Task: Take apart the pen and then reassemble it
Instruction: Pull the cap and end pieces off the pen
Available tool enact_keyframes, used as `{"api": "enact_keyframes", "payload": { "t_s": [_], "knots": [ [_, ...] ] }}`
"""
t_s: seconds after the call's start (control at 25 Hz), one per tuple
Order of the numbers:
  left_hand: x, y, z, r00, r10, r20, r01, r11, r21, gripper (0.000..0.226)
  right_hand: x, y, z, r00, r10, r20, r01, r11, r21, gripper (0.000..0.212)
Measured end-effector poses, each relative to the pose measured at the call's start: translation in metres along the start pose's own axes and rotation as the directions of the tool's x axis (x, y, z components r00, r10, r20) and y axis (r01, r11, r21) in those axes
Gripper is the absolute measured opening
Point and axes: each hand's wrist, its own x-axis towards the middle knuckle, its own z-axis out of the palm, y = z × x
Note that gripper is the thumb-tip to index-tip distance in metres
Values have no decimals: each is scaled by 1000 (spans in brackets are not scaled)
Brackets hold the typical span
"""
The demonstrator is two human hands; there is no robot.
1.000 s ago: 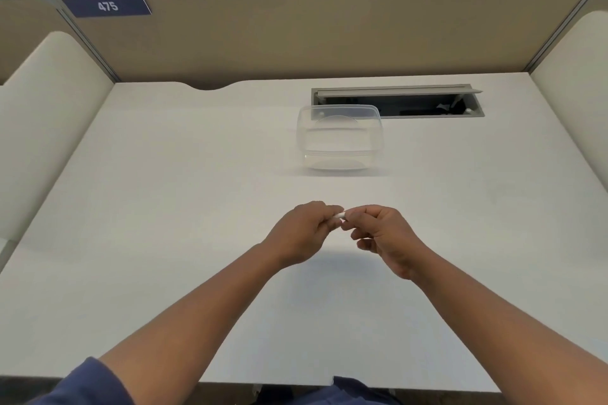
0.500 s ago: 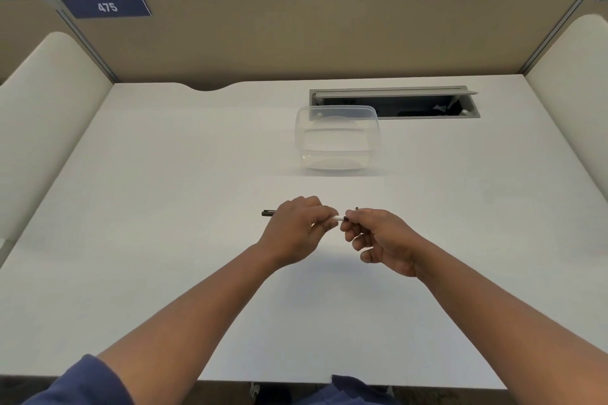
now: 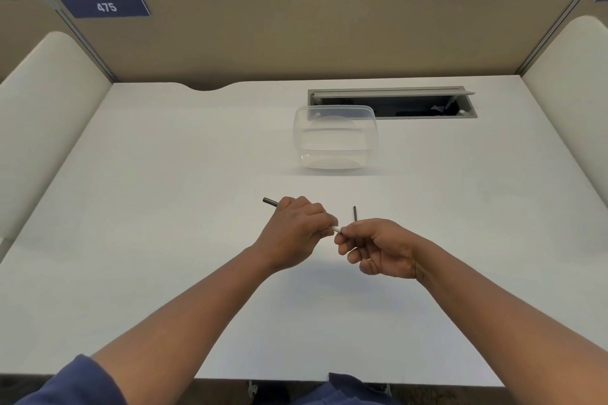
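My left hand [image 3: 296, 233] grips the pen [image 3: 336, 229]; my right hand [image 3: 378, 248] pinches its tip plus a thin dark rod [image 3: 355, 214]. Beyond both hands, the clear container [image 3: 335, 138] holds nothing I can see.

Pen [image 3: 336, 229] held level above the table, its white barrel mostly hidden, dark end [image 3: 269, 201] jutting out to the left. Slim dark piece [image 3: 355, 213] stood upright just right of the barrel tip.
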Motion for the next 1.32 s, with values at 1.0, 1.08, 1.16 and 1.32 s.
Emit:
{"api": "enact_keyframes", "payload": {
  "t_s": [1.0,1.08,1.16,1.32],
  "knots": [
    [0,4,-26,994,105,11,-106,991,80,20,-1,12,15,898,-440,-16,413,856,-310,34],
    [3,5,-30,994,80,71,-84,995,58,22,0,13,15,882,-472,-25,431,825,-364,35],
    [6,6,-34,989,49,142,-53,998,25,21,-2,15,16,864,-502,-41,438,788,-434,36],
    [15,8,-42,953,-13,301,22,999,-26,21,1,18,16,815,-575,-74,451,708,-544,35]
  ]
}}
